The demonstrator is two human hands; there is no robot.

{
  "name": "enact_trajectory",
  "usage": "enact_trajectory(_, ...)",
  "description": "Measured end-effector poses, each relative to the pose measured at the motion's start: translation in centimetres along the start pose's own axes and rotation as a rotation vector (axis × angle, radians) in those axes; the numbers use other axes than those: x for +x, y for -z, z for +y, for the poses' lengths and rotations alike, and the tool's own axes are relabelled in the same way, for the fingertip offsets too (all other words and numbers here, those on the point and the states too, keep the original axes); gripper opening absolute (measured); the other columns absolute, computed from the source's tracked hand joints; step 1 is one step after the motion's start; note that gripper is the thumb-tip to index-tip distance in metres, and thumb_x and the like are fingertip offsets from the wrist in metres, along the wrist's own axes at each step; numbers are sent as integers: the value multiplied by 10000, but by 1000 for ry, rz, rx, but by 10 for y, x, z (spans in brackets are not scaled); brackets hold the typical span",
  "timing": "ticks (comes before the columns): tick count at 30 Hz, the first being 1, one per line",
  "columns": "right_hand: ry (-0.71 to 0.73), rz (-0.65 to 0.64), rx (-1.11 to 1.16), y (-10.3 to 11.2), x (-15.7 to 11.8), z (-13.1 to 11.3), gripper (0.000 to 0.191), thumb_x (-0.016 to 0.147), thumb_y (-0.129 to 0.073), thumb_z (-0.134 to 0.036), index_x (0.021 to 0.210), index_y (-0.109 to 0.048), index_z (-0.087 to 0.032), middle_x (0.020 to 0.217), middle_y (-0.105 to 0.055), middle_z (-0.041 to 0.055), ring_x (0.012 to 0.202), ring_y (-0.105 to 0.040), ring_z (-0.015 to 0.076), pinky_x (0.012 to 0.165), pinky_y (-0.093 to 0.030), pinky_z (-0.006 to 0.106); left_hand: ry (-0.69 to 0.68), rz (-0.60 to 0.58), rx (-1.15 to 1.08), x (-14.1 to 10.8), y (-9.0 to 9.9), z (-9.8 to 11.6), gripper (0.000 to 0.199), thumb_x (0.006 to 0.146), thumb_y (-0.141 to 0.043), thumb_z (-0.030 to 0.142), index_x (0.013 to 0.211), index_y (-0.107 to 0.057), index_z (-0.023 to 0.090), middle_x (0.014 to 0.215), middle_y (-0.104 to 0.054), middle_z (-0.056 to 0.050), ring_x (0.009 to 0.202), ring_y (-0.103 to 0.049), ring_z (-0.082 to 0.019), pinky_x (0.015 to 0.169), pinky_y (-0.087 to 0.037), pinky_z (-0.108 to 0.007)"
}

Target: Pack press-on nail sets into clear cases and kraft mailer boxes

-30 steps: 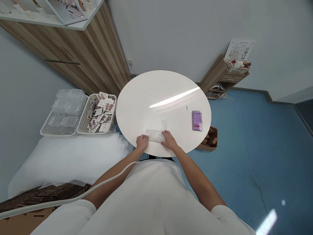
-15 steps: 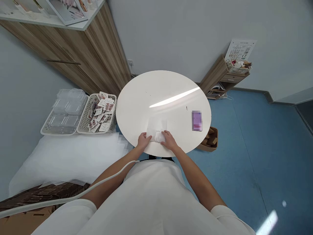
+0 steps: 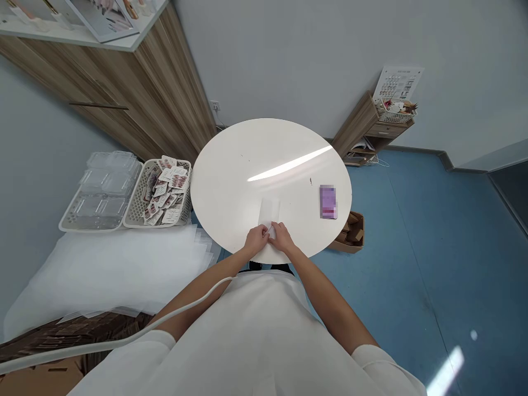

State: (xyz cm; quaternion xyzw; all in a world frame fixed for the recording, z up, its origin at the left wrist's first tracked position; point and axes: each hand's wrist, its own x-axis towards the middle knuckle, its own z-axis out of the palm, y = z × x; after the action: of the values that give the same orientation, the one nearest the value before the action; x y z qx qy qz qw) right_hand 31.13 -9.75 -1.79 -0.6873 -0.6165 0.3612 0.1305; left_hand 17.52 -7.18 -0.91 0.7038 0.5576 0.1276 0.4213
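Translucent white sheet (image 3: 269, 212) lying folded into a narrow strip near the front edge of the round white surface (image 3: 247, 165), reaching back toward its middle. Purple packet (image 3: 328, 202) sitting well apart, by the right edge. Off the surface to the left, resting on a white-covered bed (image 3: 103, 269): a basket of small printed packets (image 3: 163, 190) and, beside it, a tray of clear plastic shells (image 3: 99, 190). Left hand (image 3: 256, 241) and right hand (image 3: 279, 237) meeting, fingertips touching, at the sheet's near end, each grip narrow and pinching that end. Judging the fold: keeping both pinches level and the edges lined up, pressing flat against the surface before creasing, avoiding a pull that would skew the thin material.
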Motion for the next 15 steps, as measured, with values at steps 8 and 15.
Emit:
enact_trajectory(8, -103, 99, 316, 2, 0, -2, 414, 766, -381, -271, 1164, -466, -194, 901, -513, 39, 859, -508, 153, 805, -397, 288, -128, -88, 101, -11, -9, -1, 366, 740, -406, 116, 1081, -535, 144, 958, -526, -90, 914, -518, -187, 827, -413, -313)
enact_trajectory(15, -296, 264, 197, -9, 14, -11, 304, 754, -440, -363, 1009, -477, -201, 798, -541, 14, 704, -520, 154, 604, -390, 268, -158, -97, 99, -17, -6, -1, 288, 724, -498, 204, 1002, -568, 176, 921, -525, -72, 909, -511, -204, 812, -425, -335)
